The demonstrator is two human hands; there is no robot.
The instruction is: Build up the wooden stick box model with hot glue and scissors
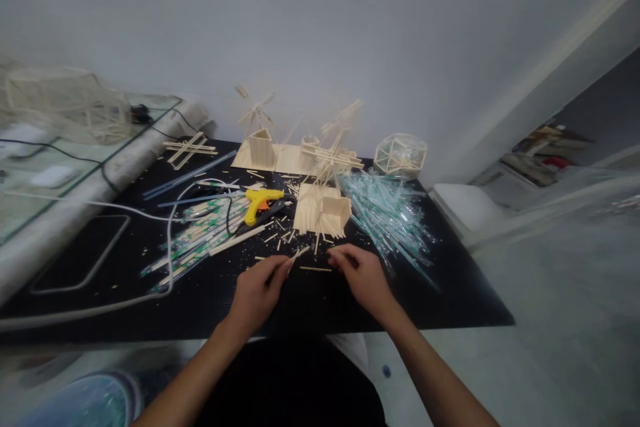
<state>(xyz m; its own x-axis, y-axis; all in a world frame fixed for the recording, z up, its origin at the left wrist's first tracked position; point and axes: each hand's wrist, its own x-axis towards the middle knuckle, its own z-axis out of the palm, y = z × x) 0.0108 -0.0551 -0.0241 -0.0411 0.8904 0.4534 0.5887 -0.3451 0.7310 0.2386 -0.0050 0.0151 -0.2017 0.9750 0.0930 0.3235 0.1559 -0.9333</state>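
Above the front of the black table, my left hand point(265, 283) is closed in a pinch on short wooden sticks point(301, 253), which look crossed at the fingertips. To its right, my right hand point(361, 275) has thumb and fingers pressed together; whatever they hold, if anything, is too small to make out. One loose wooden stick point(316, 269) lies on the table between the hands. Just beyond them stands a wooden stick model point(323, 210), with a flat base, a small box-like part and a crossed-stick top. A yellow hot glue gun point(260, 202) rests to the left of it.
Plastic-wrapped stick bundles point(200, 233) lie left, under a white cable point(171, 247). A heap of clear wrappers point(393, 213) lies right. Further stick models point(260, 147) and a faceted stick frame point(400, 155) stand along the wall. Cut stick bits litter the black table point(425, 307).
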